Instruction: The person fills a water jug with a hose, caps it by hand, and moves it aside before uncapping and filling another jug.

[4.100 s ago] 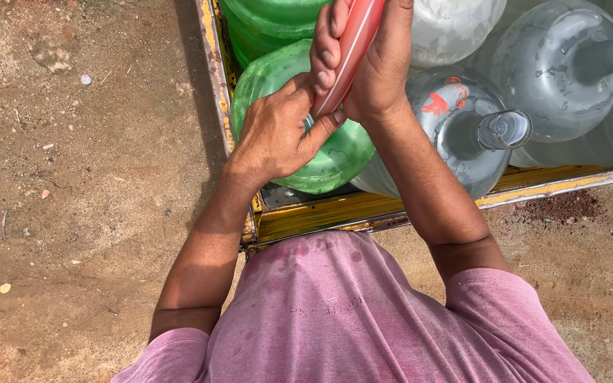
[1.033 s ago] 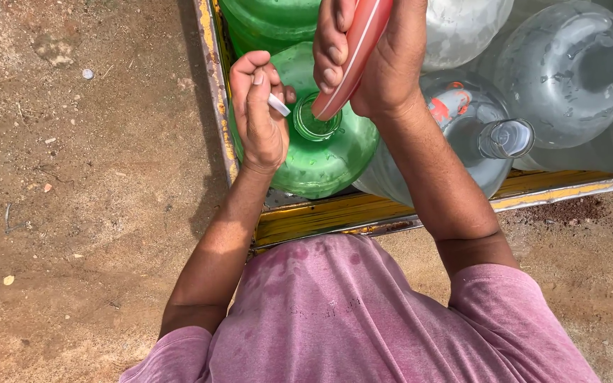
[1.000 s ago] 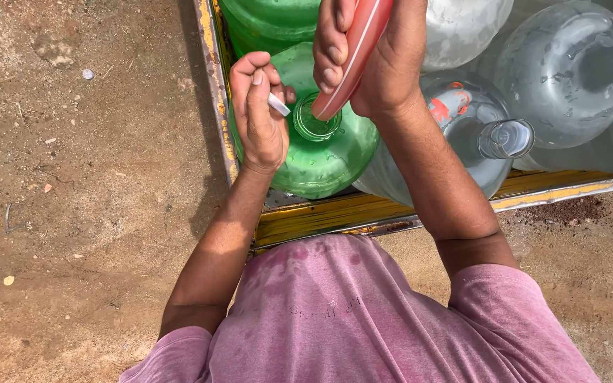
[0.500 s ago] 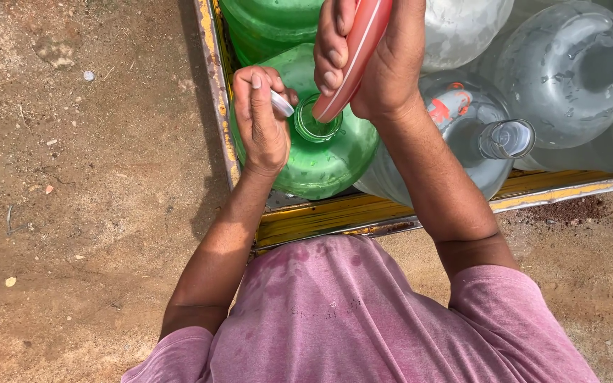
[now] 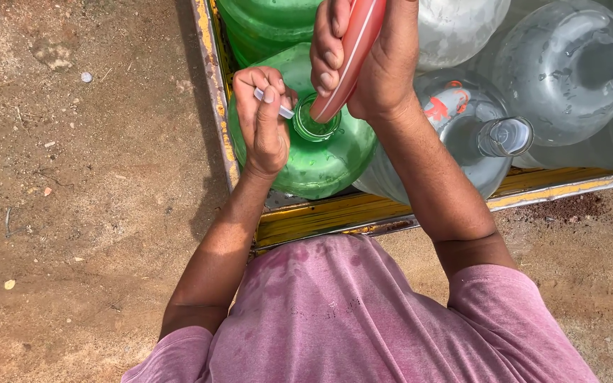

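Bare brown dirt ground [image 5: 72, 213] fills the left half of frame; a yellow-edged metal cart bed [image 5: 391, 209] runs along centre to right and carries big water jugs packed shoulder to shoulder, necks up, prob. so they brace each other. Green jug [image 5: 321, 152] sits at the bed's near left corner, just inside the rim, mouth open and facing the camera. Clear jugs [image 5: 555, 78] stand to its right, touching it; a second green jug [image 5: 264, 25] lies behind, upper centre.

Left hand [image 5: 264, 120]: curled nearly closed, thumb and fingers pinching a small whitish cap [image 5: 272, 103] just left of the green jug's mouth, not on it.

Right hand [image 5: 370, 57]: wrapped closed round a red hose nozzle [image 5: 349, 57], held slanting down w/ its tip at the mouth's rim, apparently aimed into the opening. Whether water flows: cannot tell.

Pink shirt [image 5: 363, 319] of the person, bottom of frame, leans against the cart edge.
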